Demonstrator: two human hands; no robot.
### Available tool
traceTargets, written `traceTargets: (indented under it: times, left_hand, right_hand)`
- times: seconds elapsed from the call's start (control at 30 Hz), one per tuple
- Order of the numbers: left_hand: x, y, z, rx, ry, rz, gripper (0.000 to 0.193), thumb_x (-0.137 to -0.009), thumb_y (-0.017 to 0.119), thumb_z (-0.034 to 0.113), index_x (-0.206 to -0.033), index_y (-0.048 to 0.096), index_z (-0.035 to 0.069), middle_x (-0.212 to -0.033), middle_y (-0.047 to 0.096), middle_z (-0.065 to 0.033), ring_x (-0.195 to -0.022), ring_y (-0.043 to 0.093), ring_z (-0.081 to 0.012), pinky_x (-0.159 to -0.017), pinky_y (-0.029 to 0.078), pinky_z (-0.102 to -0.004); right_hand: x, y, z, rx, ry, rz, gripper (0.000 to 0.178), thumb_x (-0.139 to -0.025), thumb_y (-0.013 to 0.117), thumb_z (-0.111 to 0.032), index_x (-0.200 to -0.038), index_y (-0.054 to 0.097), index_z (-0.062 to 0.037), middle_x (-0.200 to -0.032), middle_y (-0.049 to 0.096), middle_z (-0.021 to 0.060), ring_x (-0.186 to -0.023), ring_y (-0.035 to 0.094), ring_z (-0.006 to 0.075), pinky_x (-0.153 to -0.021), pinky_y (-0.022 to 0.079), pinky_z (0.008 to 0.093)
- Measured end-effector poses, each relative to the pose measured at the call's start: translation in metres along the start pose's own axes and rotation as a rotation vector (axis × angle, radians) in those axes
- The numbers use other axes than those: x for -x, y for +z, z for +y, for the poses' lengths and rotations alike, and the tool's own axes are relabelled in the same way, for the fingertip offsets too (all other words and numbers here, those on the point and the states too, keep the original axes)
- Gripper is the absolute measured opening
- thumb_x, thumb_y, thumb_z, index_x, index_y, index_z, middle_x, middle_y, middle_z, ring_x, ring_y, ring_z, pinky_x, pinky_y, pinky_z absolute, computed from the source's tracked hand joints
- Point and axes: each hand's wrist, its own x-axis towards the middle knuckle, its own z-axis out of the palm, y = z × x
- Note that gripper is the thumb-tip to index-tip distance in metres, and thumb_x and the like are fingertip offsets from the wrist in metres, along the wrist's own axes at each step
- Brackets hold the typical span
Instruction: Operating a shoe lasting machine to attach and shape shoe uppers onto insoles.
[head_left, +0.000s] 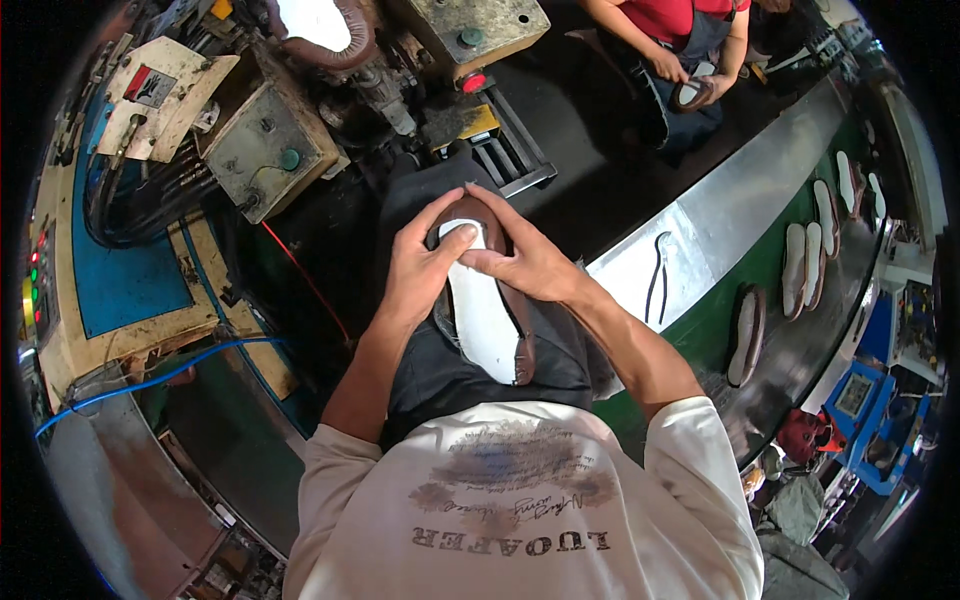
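Observation:
A brown leather shoe upper (516, 300) lies sole side up over my lap, its toe end away from me. The white insole (485, 325) covers most of its underside. My left hand (418, 262) wraps the left side of the toe, with the thumb pressing on the insole. On the other side my right hand (535, 262) grips the toe edge, its thumb close to the left one. The fingertips of both hands meet at the toe tip. Whether a last fills the upper is hidden.
Pincers (657, 278) lie on a metal ledge (690, 235) at the right. Beyond it a green conveyor belt (775, 260) carries several shoe uppers (746, 335). A machine with control boxes (270, 150) stands ahead left, near a blue hose (180, 370). A co-worker's hands (700, 90) hold another shoe upper.

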Motion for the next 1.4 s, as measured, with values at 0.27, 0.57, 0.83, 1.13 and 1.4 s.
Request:
traceTargets:
  times: [0.27, 0.57, 0.83, 1.13, 1.4]
  left_hand:
    - [0.026, 0.008, -0.025, 0.376, -0.104, 0.022, 0.055, -0.115, 0.056, 0.016, -0.168, 0.044, 0.003, -0.165, 0.051, -0.0164, -0.150, 0.051, -0.0267, -0.127, 0.039, -0.0399]
    - [0.020, 0.023, -0.053, 0.013, 0.035, 0.088, 0.055, -0.112, 0.064, 0.023, -0.161, 0.048, 0.002, -0.154, 0.057, -0.0164, -0.141, 0.055, -0.0231, -0.119, 0.045, -0.0385]
    - [0.056, 0.012, -0.043, -0.189, 0.000, -0.118, 0.071, -0.110, 0.068, 0.021, -0.169, 0.035, -0.001, -0.167, 0.046, -0.0216, -0.154, 0.046, -0.0291, -0.125, 0.041, -0.0405]
    - [0.095, -0.013, -0.049, -0.111, -0.263, -0.276, 0.090, -0.102, 0.074, 0.013, -0.173, 0.022, -0.005, -0.172, 0.040, -0.0219, -0.158, 0.041, -0.0301, -0.132, 0.030, -0.0397]
    - [0.088, 0.005, -0.030, 0.582, -0.407, -0.202, 0.072, -0.112, 0.064, 0.013, -0.173, 0.028, 0.002, -0.163, 0.050, -0.0155, -0.150, 0.052, -0.0279, -0.117, 0.053, -0.0493]
  right_hand:
    - [0.012, -0.006, 0.007, -0.429, 0.117, 0.004, 0.087, -0.100, 0.082, -0.023, -0.174, 0.035, -0.0166, -0.153, 0.054, 0.0137, -0.141, 0.054, 0.0280, -0.122, 0.044, 0.0420]
    - [0.013, 0.002, 0.010, -0.335, 0.142, 0.099, 0.085, -0.104, 0.079, -0.030, -0.174, 0.033, -0.0137, -0.154, 0.055, 0.0183, -0.143, 0.052, 0.0286, -0.121, 0.044, 0.0437]
    - [0.071, 0.016, 0.010, -0.038, 0.180, 0.255, 0.094, -0.104, 0.078, -0.032, -0.174, 0.025, 0.0001, -0.172, 0.041, 0.0247, -0.160, 0.038, 0.0332, -0.129, 0.035, 0.0431]
    - [0.122, -0.004, -0.004, -0.052, 0.458, 0.010, 0.084, -0.100, 0.073, -0.017, -0.172, 0.034, 0.0005, -0.164, 0.052, 0.0224, -0.146, 0.055, 0.0298, -0.126, 0.039, 0.0410]
    - [0.126, 0.056, -0.048, 1.219, 0.011, -0.128, 0.095, -0.090, 0.086, -0.029, -0.172, 0.039, -0.0323, -0.181, 0.012, 0.0262, -0.142, 0.044, 0.0629, -0.117, 0.049, 0.0630]
